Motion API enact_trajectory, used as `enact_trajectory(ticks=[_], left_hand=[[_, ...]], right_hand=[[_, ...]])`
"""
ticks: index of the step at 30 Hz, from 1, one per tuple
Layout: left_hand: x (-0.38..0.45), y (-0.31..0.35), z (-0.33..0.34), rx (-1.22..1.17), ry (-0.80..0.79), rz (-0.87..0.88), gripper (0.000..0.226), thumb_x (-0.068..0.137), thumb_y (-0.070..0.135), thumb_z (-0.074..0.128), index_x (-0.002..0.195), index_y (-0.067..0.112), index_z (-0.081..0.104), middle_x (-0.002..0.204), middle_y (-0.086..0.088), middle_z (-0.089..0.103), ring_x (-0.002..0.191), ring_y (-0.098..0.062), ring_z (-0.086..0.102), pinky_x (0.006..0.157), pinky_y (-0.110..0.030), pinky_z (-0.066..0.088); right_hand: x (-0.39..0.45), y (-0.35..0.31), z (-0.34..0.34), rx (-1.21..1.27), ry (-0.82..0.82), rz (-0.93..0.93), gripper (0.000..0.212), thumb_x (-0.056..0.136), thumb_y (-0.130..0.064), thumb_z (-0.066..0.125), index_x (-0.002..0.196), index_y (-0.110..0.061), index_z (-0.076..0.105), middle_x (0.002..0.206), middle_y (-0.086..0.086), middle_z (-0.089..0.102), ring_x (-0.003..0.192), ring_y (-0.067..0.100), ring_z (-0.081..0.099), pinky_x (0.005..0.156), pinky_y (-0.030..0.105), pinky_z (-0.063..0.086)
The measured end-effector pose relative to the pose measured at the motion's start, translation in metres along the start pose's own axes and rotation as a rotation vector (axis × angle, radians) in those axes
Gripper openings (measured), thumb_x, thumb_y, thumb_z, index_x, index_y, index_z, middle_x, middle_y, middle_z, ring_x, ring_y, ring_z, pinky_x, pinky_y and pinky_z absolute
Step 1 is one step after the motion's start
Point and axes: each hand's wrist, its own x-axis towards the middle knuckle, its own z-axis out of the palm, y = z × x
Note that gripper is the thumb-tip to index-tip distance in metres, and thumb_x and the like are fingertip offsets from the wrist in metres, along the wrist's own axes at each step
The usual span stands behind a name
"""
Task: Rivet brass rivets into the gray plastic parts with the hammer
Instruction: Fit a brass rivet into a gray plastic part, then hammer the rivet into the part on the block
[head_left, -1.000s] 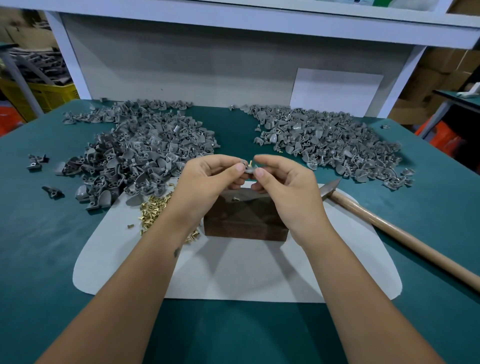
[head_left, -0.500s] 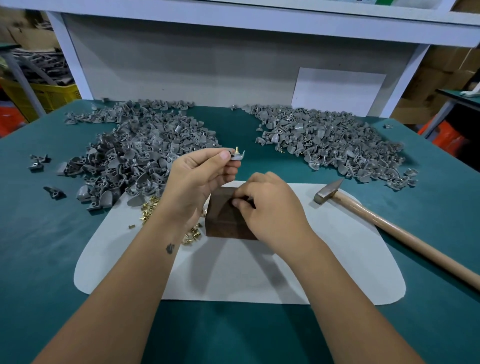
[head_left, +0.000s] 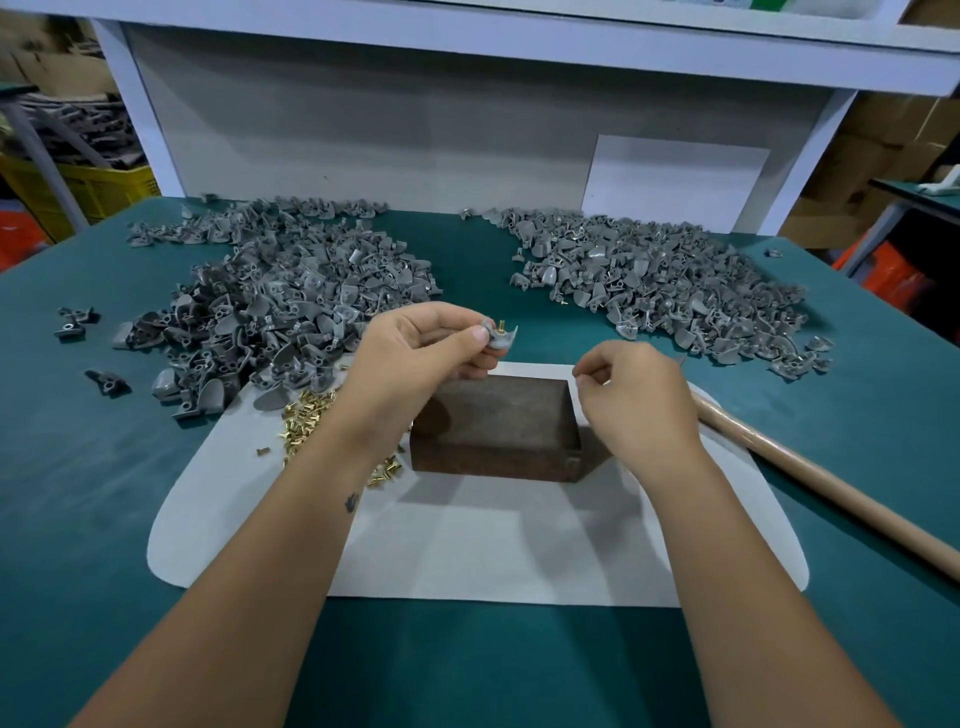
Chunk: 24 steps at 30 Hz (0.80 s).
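Green-topped counter (head_left: 104, 493) under a white shelf frame, with a pale mat (head_left: 493, 545) laid across its near middle and a dark block (head_left: 493, 426) standing on the mat as an anvil.

Two heaps of gray plastic parts on the far half. Left heap (head_left: 270, 301) — plain gray, no brass visible in it, so judged to be unworked stock. Right heap (head_left: 660, 291) — brass pins stick up from several pieces, so judged to be the finished lot. The two heaps look roughly equal in bulk; on that showing the job is somewhere near its middle, with a great many parts left.

Loose brass rivets (head_left: 304, 421) lie on the mat just left of the block, partly hidden by the left forearm — the supply is not short.

Left hand (head_left: 415, 353) is raised above the block's far edge, its fingers (head_left: 475, 335) pinching one gray part (head_left: 501, 340) with a brass rivet (head_left: 502, 326) standing upright in it. That rivet looks seated but not yet struck.

Right hand (head_left: 639, 400) hovers beside the block's right end, fingers curled inward, thumb near forefinger; whether it holds anything small cannot be told.

Hammer (head_left: 831, 493) lies on the counter to the right, its head hidden behind the right hand, handle ungripped.

Left for this piece, as judged: set it on the block, take up the hammer, strike, add it to the right heap.
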Motion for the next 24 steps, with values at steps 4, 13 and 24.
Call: enact_trajectory(ticks=[4,13,24], left_hand=[[0.000,-0.005,0.004,0.265,-0.030,0.037,0.014,0.088,0.007,0.070,0.083,0.019,0.073,0.080,0.003,0.075,0.077,-0.007,0.068,0.078,-0.018,0.055],[-0.018,-0.025,0.011,0.593,-0.007,0.018,0.009,0.094,0.021,0.063,0.089,0.027,0.066,0.101,0.019,0.069,0.094,0.009,0.060,0.080,-0.010,0.044],[-0.002,-0.043,0.028,0.774,0.103,0.111,0.009,0.095,0.023,0.057,0.090,0.029,0.055,0.105,0.009,0.067,0.102,-0.009,0.054,0.081,-0.029,0.045]], right_hand=[[-0.001,0.002,0.007,-0.039,-0.069,-0.017,0.024,0.085,-0.011,0.053,0.093,-0.024,0.072,0.099,-0.002,0.070,0.093,0.023,0.060,0.070,0.029,0.045],[-0.022,0.044,-0.036,-0.189,0.119,0.121,0.027,0.088,-0.021,0.051,0.110,-0.024,0.067,0.112,0.009,0.062,0.105,0.032,0.050,0.089,0.039,0.040],[-0.048,0.097,-0.086,-0.423,-0.133,0.368,0.020,0.082,-0.011,0.046,0.086,-0.012,0.065,0.087,0.008,0.055,0.083,0.029,0.050,0.066,0.035,0.046]])
